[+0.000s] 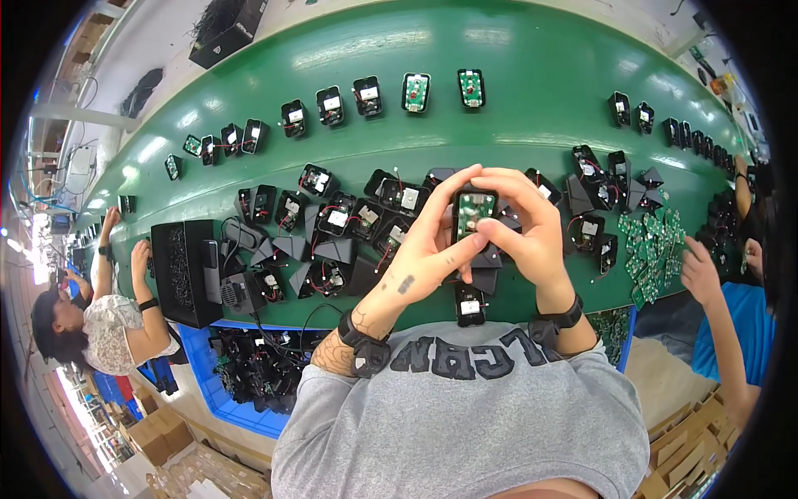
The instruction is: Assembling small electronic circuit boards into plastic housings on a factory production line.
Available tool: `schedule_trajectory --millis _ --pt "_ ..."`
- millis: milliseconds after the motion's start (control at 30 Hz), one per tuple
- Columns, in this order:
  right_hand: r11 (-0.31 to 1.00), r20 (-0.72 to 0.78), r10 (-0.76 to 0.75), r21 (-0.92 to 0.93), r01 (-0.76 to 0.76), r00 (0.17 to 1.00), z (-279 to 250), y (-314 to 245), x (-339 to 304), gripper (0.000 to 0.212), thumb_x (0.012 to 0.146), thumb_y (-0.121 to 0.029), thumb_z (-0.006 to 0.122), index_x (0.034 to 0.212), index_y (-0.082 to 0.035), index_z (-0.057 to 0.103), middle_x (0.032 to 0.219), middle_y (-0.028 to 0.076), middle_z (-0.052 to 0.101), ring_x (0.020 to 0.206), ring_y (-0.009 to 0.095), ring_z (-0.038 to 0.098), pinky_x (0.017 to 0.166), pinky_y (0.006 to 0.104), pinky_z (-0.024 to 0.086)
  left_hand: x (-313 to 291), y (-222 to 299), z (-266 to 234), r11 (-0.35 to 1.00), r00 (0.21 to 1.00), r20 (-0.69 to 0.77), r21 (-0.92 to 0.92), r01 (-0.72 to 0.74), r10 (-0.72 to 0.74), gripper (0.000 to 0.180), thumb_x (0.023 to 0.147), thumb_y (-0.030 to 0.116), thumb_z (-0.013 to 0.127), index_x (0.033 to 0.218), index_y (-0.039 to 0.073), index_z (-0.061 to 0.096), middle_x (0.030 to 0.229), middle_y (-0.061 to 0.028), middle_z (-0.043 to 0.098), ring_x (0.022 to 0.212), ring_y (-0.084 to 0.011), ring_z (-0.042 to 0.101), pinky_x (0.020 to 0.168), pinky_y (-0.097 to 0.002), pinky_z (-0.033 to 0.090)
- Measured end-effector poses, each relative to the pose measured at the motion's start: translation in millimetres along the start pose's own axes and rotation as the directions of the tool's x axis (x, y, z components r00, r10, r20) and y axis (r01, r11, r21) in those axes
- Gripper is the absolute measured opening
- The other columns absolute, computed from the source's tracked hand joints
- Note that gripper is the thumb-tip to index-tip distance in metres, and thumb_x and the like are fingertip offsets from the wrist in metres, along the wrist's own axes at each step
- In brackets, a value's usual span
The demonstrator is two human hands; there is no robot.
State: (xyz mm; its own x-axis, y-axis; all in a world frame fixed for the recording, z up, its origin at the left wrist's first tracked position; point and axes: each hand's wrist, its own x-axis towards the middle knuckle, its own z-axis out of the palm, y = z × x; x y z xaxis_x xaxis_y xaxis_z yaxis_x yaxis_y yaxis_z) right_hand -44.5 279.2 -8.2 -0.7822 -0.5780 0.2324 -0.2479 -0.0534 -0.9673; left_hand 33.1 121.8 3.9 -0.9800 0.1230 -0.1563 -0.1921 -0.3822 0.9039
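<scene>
Between both hands I hold a small black plastic casing with a green circuit board in its open face. My left hand wraps its left side, and my right hand wraps the right. Both thumbs press together at the board's lower part, hiding that end. Just below the hands, near the table's front edge, lies another open black casing with a white part inside. More open casings with red and black wires, such as one casing, are heaped to the left.
Green boards lie piled on the right, by a co-worker's hand. A black box and a blue crate of dark parts are on the left. Casings with boards line the conveyor-like green surface beyond. Another person works at far left.
</scene>
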Motion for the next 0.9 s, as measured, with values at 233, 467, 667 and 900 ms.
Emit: schedule_trajectory --millis 233,467,667,900 --pt "0.865 0.007 0.284 0.430 -0.259 0.959 4.6 -3.9 2.2 0.036 0.082 0.001 0.064 0.117 0.002 0.058 0.115 0.011 0.059 0.103 0.017 0.058 0.090 0.0317 0.047 5.7 -5.2 3.5 0.998 0.999 -0.043 0.059 -0.015 0.018 0.064 0.093 0.003 0.053 0.149 0.015 0.023 0.103 -0.0048 0.053 0.064 -0.0053 0.051 0.054 -0.0217 0.048" --pt "0.827 0.009 0.368 0.455 -0.331 0.930 9.1 -2.0 2.7 0.038 0.082 -0.002 0.066 0.119 0.003 0.056 0.109 0.009 0.060 0.097 0.014 0.059 0.085 0.0293 0.048 8.9 -9.1 5.3 0.971 0.994 -0.078 0.235 -0.050 0.070 0.056 0.095 0.005 0.050 0.146 0.013 0.028 0.095 -0.0031 0.054 0.065 -0.0055 0.052 0.055 -0.0221 0.047" --pt "0.887 -0.053 0.216 0.427 -0.174 0.975 10.0 0.5 -1.2 0.039 0.081 0.001 0.066 0.118 0.004 0.056 0.109 0.010 0.062 0.101 0.017 0.059 0.086 0.0290 0.049 7.3 -21.9 6.5 0.965 0.981 -0.091 0.213 -0.149 0.172 0.049 0.093 0.003 0.054 0.139 0.012 0.039 0.112 -0.0059 0.054 0.071 -0.0067 0.055 0.056 -0.0222 0.049" --pt "0.964 0.001 0.079 0.253 -0.077 0.997 9.6 5.0 0.9 0.040 0.079 0.006 0.066 0.117 0.004 0.056 0.113 0.012 0.062 0.106 0.019 0.059 0.090 0.0307 0.049 10.0 -43.8 -2.4 0.884 0.909 -0.052 0.265 -0.386 0.413 0.040 0.092 0.000 0.053 0.130 0.010 0.045 0.116 -0.0073 0.053 0.072 -0.0090 0.056 0.056 -0.0218 0.049"
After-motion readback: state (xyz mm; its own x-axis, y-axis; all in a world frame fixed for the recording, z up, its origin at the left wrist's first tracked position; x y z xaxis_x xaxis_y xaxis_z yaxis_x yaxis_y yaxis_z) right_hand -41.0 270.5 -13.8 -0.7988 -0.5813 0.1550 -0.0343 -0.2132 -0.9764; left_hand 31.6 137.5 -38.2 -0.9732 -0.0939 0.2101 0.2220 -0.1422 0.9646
